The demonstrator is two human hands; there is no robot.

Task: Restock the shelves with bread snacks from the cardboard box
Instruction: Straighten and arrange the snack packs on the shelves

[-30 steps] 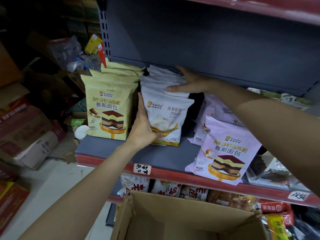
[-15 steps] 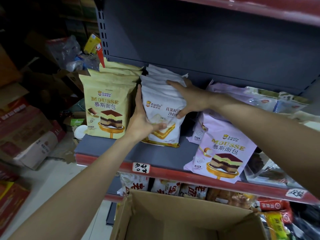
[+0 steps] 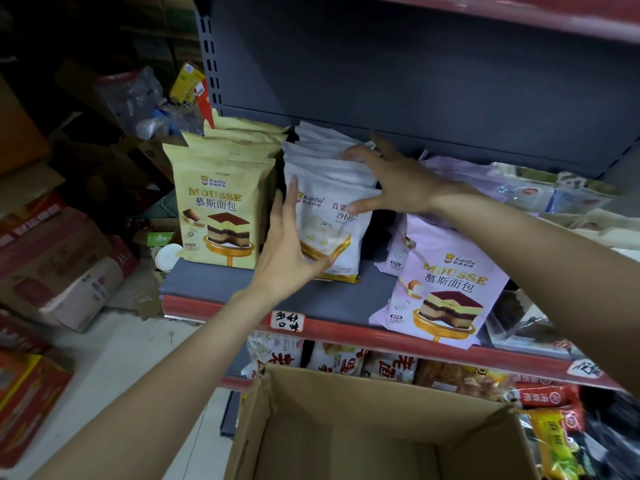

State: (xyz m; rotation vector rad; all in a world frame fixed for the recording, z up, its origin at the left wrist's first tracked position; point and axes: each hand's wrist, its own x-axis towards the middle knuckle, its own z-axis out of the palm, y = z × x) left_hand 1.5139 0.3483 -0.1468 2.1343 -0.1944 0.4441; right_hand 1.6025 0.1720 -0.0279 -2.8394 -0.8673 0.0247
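- Fingers: left hand [image 3: 287, 251] straight, together, flat against white bread packs [image 3: 329, 202]; right hand [image 3: 394, 181] spread over their tops.
- Cardboard box [image 3: 374, 427]: below shelf [image 3: 329, 299] front edge.

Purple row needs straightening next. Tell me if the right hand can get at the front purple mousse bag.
Probably yes. The right hand rests open on the white bags just beside the purple mousse bag, which stands at the shelf front with nothing before it.

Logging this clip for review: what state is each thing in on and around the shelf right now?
White bread bags: upright row, pressed between both hands.
Yellow mousse bags: upright row, untouched.
Purple mousse bag: leaning back, at the shelf edge.
Cardboard box: open.
Left hand: fingers straight.
Right hand: fingers spread.
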